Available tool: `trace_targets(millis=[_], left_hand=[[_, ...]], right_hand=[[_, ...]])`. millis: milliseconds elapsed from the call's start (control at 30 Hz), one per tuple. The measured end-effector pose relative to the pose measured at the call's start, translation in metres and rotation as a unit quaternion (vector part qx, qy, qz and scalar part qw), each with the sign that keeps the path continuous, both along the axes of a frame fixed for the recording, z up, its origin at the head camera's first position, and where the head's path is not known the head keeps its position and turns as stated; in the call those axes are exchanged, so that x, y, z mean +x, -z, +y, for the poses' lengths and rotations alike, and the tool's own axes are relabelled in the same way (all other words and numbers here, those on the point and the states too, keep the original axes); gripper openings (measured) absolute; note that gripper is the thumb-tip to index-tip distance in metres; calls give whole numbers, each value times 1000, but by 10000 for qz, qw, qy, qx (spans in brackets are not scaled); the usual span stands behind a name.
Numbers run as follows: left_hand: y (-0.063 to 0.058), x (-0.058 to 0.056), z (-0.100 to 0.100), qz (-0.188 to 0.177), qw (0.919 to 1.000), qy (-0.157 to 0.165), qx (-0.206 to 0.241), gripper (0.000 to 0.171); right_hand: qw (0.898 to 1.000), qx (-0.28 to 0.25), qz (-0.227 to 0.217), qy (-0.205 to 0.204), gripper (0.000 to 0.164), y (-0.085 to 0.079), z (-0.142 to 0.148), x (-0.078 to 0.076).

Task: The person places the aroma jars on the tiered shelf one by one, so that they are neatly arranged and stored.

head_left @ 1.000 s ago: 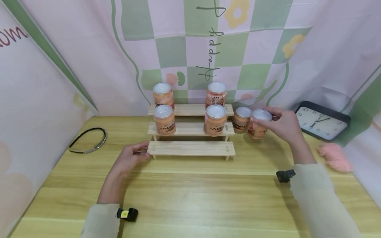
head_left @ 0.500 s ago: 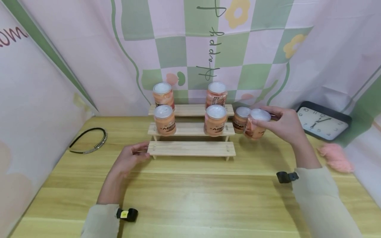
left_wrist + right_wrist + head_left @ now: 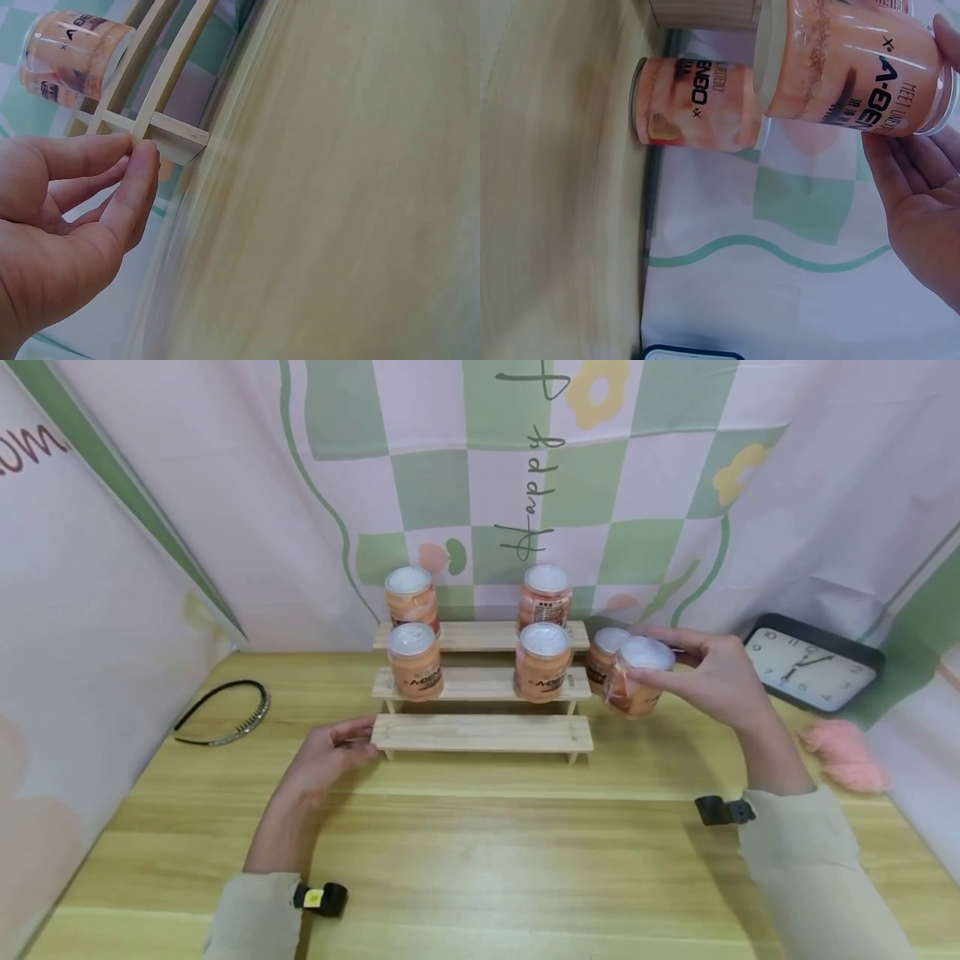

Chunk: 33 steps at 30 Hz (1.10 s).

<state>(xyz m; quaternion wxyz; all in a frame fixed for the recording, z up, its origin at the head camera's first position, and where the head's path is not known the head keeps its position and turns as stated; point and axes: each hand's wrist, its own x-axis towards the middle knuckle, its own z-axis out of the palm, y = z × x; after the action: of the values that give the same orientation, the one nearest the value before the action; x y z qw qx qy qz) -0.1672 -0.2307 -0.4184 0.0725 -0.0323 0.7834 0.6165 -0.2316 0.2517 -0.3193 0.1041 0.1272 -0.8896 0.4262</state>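
My right hand (image 3: 716, 681) grips an orange can (image 3: 633, 689) with a clear lid, thumb and fingers around its top. In the right wrist view this can (image 3: 855, 67) is off the table, its lower end in the air. Just behind it stands another orange can (image 3: 600, 662), partly covered by it. A three-tier wooden display rack (image 3: 480, 732) stands left of these cans. At the left end of its lowest tier, my left hand (image 3: 322, 768) pinches the board between thumb and fingers, as the left wrist view shows of the rack (image 3: 176, 139). That front tier bears no can.
Two cans stand on the middle tier, a left can (image 3: 416, 668) and a right can (image 3: 543, 668); two more stand on the top tier behind. A black headband (image 3: 225, 714) lies far left. At right are a clock (image 3: 813, 664) and a pink fluffy bundle (image 3: 845, 756).
My right hand has moved the can a little left and toward me, now overlapping more of the can behind it. The left hand has stayed at the rack's end.
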Motion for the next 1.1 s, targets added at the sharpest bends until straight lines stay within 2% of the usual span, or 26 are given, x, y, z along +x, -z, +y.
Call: trace_targets(millis=[133, 433, 700, 1100], left_hand=[[-1, 0, 1, 11, 10000, -15, 50, 54], [-2, 0, 0, 91, 9996, 58, 249, 52], [-2, 0, -1, 139, 9995, 103, 274, 51], [-2, 0, 0, 125, 9998, 72, 136, 52]], right_hand=[[9999, -51, -20, -126, 53, 1, -3, 2], [9972, -176, 188, -701, 50, 5, -14, 6], [9969, -22, 231, -746, 50, 3, -25, 14], [9922, -72, 142, -1233, 54, 3, -41, 18]])
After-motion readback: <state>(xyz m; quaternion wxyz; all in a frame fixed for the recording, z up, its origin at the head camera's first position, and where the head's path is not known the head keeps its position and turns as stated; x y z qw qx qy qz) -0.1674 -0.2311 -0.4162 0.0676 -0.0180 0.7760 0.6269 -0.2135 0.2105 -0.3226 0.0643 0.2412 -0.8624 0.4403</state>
